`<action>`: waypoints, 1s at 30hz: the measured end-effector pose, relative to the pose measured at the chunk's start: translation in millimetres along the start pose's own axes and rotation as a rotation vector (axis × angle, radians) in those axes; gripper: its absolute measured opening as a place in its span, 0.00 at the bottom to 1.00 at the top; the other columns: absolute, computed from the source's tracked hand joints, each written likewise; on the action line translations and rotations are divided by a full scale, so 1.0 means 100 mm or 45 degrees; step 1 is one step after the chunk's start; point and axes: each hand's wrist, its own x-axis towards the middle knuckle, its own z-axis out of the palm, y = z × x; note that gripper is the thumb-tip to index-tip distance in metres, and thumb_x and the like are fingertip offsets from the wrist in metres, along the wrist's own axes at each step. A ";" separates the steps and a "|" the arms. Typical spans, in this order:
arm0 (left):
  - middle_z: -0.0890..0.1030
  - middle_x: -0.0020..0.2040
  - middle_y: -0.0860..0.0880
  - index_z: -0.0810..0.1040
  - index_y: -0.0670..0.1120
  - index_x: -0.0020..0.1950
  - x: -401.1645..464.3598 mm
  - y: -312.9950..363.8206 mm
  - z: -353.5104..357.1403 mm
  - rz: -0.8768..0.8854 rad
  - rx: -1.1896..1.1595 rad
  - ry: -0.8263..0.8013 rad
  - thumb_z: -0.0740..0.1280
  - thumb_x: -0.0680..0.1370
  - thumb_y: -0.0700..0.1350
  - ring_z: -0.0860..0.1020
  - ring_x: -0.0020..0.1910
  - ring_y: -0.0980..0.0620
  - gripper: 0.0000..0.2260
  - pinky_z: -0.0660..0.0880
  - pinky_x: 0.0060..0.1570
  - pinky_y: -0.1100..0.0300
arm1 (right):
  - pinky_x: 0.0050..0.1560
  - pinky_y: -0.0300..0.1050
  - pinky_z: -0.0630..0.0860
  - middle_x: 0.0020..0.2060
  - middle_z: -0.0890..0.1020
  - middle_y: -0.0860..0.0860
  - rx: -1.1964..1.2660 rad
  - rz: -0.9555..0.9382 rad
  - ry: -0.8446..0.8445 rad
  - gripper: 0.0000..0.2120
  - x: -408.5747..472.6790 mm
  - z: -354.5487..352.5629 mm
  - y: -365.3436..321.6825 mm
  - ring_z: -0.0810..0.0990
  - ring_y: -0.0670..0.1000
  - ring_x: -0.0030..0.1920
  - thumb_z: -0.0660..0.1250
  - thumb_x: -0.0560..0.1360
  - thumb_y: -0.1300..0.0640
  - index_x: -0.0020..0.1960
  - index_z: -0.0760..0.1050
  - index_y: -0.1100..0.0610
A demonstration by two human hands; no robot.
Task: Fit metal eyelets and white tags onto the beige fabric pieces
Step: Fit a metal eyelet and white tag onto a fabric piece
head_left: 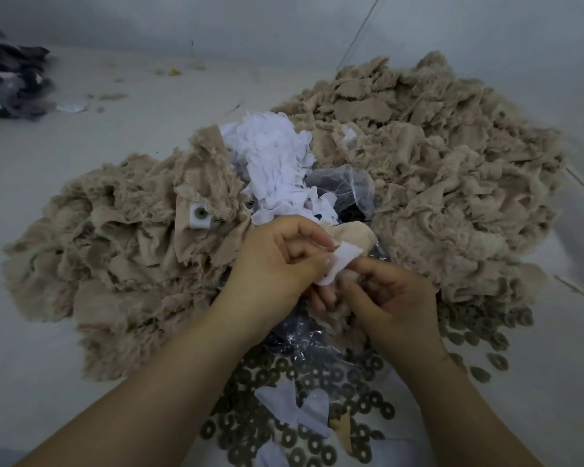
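My left hand (277, 261) and my right hand (390, 298) meet at the centre and together pinch a small white tag (343, 262) laid against a beige fabric piece (354, 235). No eyelet shows between the fingers. Behind them lies a heap of white tags (273, 163). Large piles of beige fabric pieces spread at the left (115, 251) and the right (435, 170). One piece in the left pile carries a white tag with a metal eyelet (200, 214). Several round metal eyelets (317, 382) are strewn near my forearms.
A clear plastic bag (346, 185) sits beside the tag heap, and more clear plastic (304, 335) lies under my wrists. Loose white tags (290, 406) lie among the eyelets. Dark cloth (7, 85) is bunched at the far left on the pale surface (64, 153).
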 end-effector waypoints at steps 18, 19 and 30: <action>0.74 0.28 0.36 0.79 0.48 0.57 0.06 -0.04 -0.01 -0.078 0.402 -0.100 0.73 0.76 0.38 0.70 0.23 0.50 0.12 0.70 0.27 0.61 | 0.36 0.54 0.81 0.41 0.87 0.48 -0.067 -0.082 0.029 0.10 0.01 -0.01 0.04 0.85 0.52 0.38 0.70 0.76 0.54 0.57 0.82 0.50; 0.75 0.27 0.39 0.81 0.47 0.56 0.07 -0.04 -0.01 -0.061 0.429 -0.107 0.72 0.76 0.36 0.71 0.23 0.53 0.11 0.70 0.27 0.63 | 0.34 0.54 0.80 0.39 0.87 0.48 -0.082 -0.081 0.035 0.10 0.01 -0.01 0.04 0.85 0.54 0.37 0.70 0.76 0.54 0.57 0.83 0.49; 0.78 0.38 0.47 0.84 0.46 0.37 0.08 0.01 -0.03 0.138 0.588 0.060 0.76 0.72 0.39 0.73 0.34 0.61 0.05 0.70 0.36 0.70 | 0.34 0.51 0.82 0.40 0.87 0.45 -0.083 -0.071 0.019 0.10 0.03 0.00 -0.01 0.85 0.54 0.36 0.70 0.76 0.52 0.56 0.81 0.42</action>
